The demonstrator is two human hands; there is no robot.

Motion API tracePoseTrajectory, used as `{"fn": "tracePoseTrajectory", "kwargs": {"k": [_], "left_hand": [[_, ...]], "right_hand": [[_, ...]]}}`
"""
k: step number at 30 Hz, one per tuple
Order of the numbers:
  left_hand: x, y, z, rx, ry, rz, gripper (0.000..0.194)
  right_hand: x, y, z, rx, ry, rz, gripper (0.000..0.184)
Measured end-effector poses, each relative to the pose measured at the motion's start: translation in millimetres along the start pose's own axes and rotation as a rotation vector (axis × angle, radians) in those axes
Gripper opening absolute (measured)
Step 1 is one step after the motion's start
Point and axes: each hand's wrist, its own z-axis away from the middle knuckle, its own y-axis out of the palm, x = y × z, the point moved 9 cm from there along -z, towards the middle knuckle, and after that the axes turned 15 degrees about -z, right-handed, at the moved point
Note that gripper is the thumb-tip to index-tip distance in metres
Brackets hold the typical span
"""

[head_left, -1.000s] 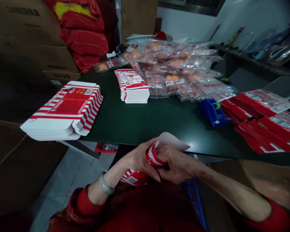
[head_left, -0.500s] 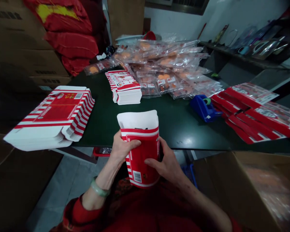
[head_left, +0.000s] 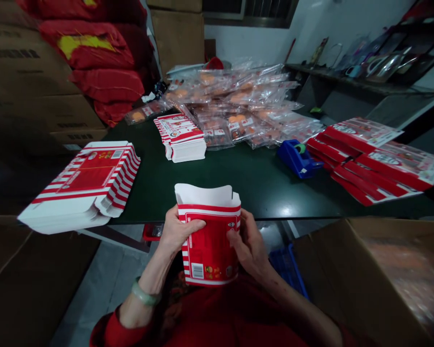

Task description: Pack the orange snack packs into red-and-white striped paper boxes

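Observation:
Between my hands, in front of my body at the table's near edge, is a red and white printed carton [head_left: 211, 246] with its white top flap standing up. My left hand [head_left: 177, 230] grips its left side, thumb across the printed front. My right hand [head_left: 249, 243] grips the right side, thumb on the front near that edge; the fingers of both hands are partly hidden behind the carton. Beyond it on the dark green table [head_left: 159, 193] lies a stack of red-striped printed cards [head_left: 181, 137]. To the left sits a pile of flat striped cartons [head_left: 90, 178].
Clear plastic packs with orange pieces [head_left: 235, 106] are heaped at the back. A blue tape dispenser [head_left: 298, 159] stands right of centre, beside overlapping red printed packages [head_left: 376, 159]. An open cardboard box [head_left: 332, 260] is at the lower right, a blue crate [head_left: 289, 270] beneath the table.
The carton's front has flattened and its right edge has squared out, with more of the print showing. My right thumb has moved up toward that edge. The camera view has shifted slightly.

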Motion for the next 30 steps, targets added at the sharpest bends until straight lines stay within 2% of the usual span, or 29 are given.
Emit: {"fn": "tracePoseTrajectory", "kwargs": {"k": [3,6,8,10,12,16,19,21,24,27,30], "left_hand": [[4.9,3.5,5.4,0.008,0.034,-0.029,0.041],[16.8,4.8,8.0,-0.042,0.071,-0.025,0.047],[24.3,4.9,9.2,-0.089,0.097,-0.022,0.058],[25.2,2.9,11.1,-0.161,0.162,-0.02,0.071],[20.1,3.6,13.6,-0.204,0.259,0.0,0.077],[10.9,9.1,17.2,-0.21,0.397,0.038,0.066],[10.2,2.0,18.8,-0.322,0.438,-0.043,0.048],[10.0,-0.9,17.3,-0.357,0.463,-0.073,0.042],[6.5,-0.4,10.2,-0.321,0.497,-0.043,0.041],[0.3,-1.1,2.7,-0.304,0.506,-0.072,0.039],[0.1,-2.1,-2.2,-0.294,0.473,-0.175,0.036]], "right_hand": [[11.5,-7.7,0.2,-0.077,-0.102,0.112,0.017],[3.8,-14.1,0.7,-0.138,-0.089,0.133,0.02],[-4.2,-17.3,0.6,-0.14,-0.068,0.13,0.019],[-5.0,-21.0,0.5,-0.145,-0.109,0.145,0.021],[0.0,-23.1,1.0,-0.148,-0.198,0.116,0.03],[6.9,-27.9,2.3,-0.198,-0.316,-0.024,0.033],[10.8,-31.4,-0.1,-0.23,-0.353,0.005,0.03],[16.3,-28.6,-4.9,-0.173,-0.386,0.041,0.032],[25.1,-24.1,-13.7,-0.069,-0.429,0.081,0.04],[29.9,-25.5,-20.0,-0.044,-0.454,0.09,0.046],[31.1,-26.5,-21.1,-0.04,-0.477,0.114,0.044]]}}
